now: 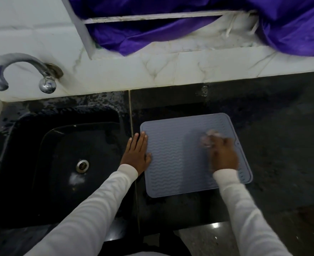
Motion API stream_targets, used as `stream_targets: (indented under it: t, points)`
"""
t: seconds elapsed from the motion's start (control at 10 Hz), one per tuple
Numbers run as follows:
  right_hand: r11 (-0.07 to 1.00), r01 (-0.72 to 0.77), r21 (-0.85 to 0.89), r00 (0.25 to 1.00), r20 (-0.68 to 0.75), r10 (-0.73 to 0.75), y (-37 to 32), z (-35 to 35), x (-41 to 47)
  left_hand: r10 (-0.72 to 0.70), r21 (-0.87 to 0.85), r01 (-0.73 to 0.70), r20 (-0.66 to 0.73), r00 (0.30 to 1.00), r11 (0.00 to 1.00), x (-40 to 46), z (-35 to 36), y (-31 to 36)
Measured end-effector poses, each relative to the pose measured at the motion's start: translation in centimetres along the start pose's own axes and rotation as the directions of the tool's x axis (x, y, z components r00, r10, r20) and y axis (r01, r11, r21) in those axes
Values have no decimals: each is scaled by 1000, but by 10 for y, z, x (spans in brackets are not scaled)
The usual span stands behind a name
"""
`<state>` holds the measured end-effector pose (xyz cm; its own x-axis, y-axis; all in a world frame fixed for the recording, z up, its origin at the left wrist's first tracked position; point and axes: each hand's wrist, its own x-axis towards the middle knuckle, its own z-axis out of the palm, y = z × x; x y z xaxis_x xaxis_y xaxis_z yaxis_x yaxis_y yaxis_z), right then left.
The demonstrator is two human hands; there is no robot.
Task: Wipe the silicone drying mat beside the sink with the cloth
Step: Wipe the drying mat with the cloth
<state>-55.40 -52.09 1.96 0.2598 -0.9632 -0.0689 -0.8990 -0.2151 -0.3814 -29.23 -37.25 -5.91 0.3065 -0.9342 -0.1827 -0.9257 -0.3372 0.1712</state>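
Note:
A grey-blue silicone drying mat (178, 156) with wavy ridges lies flat on the dark counter, just right of the sink. My left hand (136, 154) rests flat on the mat's left edge with the fingers spread, pressing it down. On the right half of the mat, my right hand (223, 154) is blurred by motion. It is closed on a small pale cloth (209, 138), which sticks out past the fingers and touches the mat. Both arms wear white sleeves.
A black sink (60, 163) with a metal drain (82, 165) lies to the left. A chrome tap (21, 71) comes out of the white marble-tiled wall. The dark wet counter (282, 145) stretches right. Purple fabric (152, 32) hangs over the window ledge behind.

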Motion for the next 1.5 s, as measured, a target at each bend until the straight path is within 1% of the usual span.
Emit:
stream_targets:
  t: [0.1,0.2,0.3,0.4,0.5,0.6,0.7,0.8,0.9,1.0,1.1,1.2,1.3,1.4,1.5]
  points:
    - [976,204,70,973,98,-211,-69,30,-39,-6,34,5,29,1000,999,-2,-2,0]
    - [958,285,13,944,167,-283,-96,94,-79,13,92,-21,90,996,996,-2,-1,-3]
    - [941,337,24,904,272,-330,-86,99,-86,24,140,-36,84,996,990,0,2,-7]
    - [928,354,-116,927,170,-333,-70,97,-66,15,87,-23,83,996,996,1,3,-6]
    - [952,267,-149,962,97,-255,-32,75,-53,10,25,-11,62,998,1000,4,4,-5]
    - [973,203,-106,973,132,-189,8,57,-37,13,22,-14,38,999,1000,4,4,-4]
    - [965,87,-249,995,60,-75,53,41,-9,16,26,-17,47,999,1000,3,4,-4]
    - [947,25,-321,1000,11,-23,97,15,11,17,23,-18,44,999,1000,3,3,-3]
    - [954,-45,-297,999,-29,38,126,1,27,11,22,-11,39,999,1000,3,4,-4]
    - [959,-107,-264,994,-65,93,121,-2,29,10,23,-11,44,999,1000,3,5,-5]
    - [964,-109,-243,994,-55,98,113,-5,23,14,19,-15,52,999,1000,3,4,-5]
    - [977,-90,-193,993,-94,73,93,-7,15,18,17,-19,32,999,1000,3,3,-5]
    - [999,-19,-38,994,-110,15,46,0,-5,23,17,-23,29,999,1000,3,1,-6]
    - [989,78,122,997,-3,-79,-16,27,-44,10,-63,-9,21,1000,998,3,0,-3]
    - [954,185,238,973,93,-212,-75,77,-87,49,-113,-49,-3,999,992,-2,0,-4]
